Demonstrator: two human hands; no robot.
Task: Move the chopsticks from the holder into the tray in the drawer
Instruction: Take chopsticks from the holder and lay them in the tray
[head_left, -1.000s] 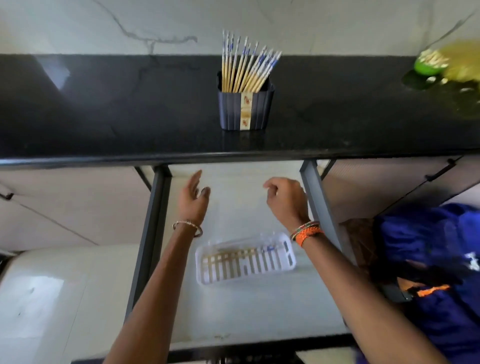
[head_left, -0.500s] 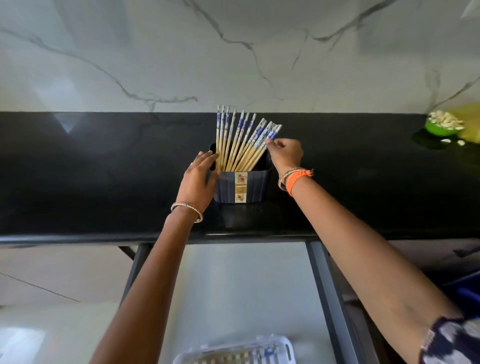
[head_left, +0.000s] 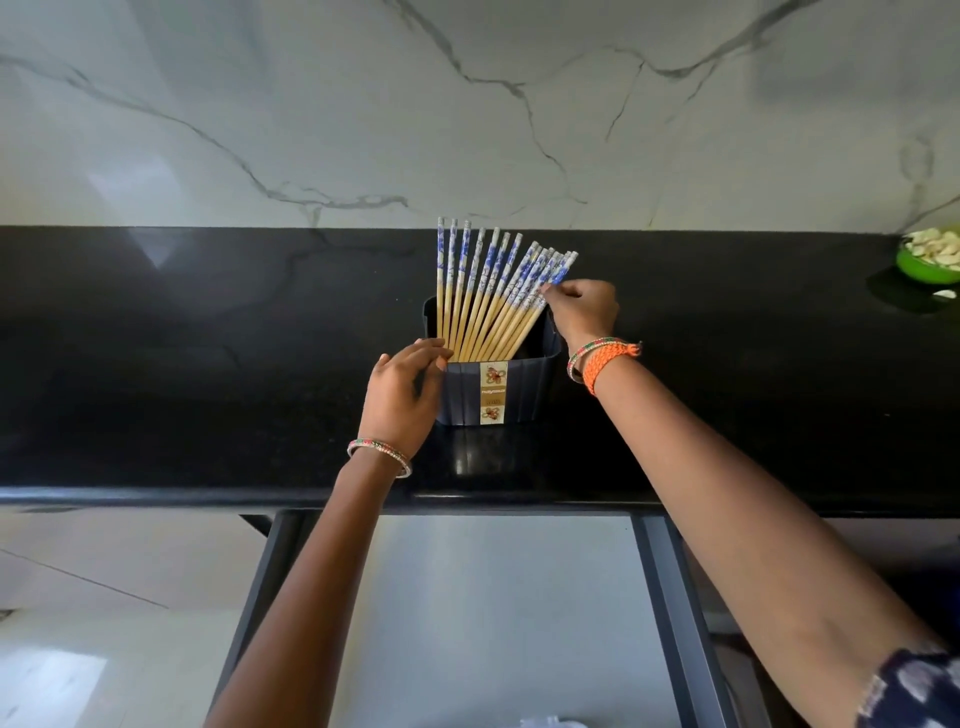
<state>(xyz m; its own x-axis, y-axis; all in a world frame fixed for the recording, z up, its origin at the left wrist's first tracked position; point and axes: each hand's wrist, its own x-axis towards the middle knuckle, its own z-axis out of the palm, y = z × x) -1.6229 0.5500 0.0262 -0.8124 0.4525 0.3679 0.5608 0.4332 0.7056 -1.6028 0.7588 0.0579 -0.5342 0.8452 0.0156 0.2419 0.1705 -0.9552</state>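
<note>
A dark blue holder (head_left: 524, 387) with a floral label stands on the black countertop (head_left: 208, 364). Several wooden chopsticks (head_left: 488, 296) with blue-and-white tops fan out of it, leaning right. My left hand (head_left: 402, 397) rests against the holder's left side, fingers touching its rim. My right hand (head_left: 582, 309) pinches the upper ends of the rightmost chopsticks between thumb and fingers. Below the counter the drawer (head_left: 498, 613) stands pulled out. Only a sliver of the white tray (head_left: 545, 722) shows at the bottom edge.
A green bowl (head_left: 927, 260) of pale pieces sits at the counter's far right, with a loose piece beside it. A marble wall (head_left: 467, 104) rises behind the counter. Dark drawer rails (head_left: 675, 613) flank the drawer on both sides.
Both hands rose from over the drawer to the holder. The left hand settled on its left side and the right hand closed on the rightmost chopsticks. The view tilted up, so the tray dropped nearly out of sight.
</note>
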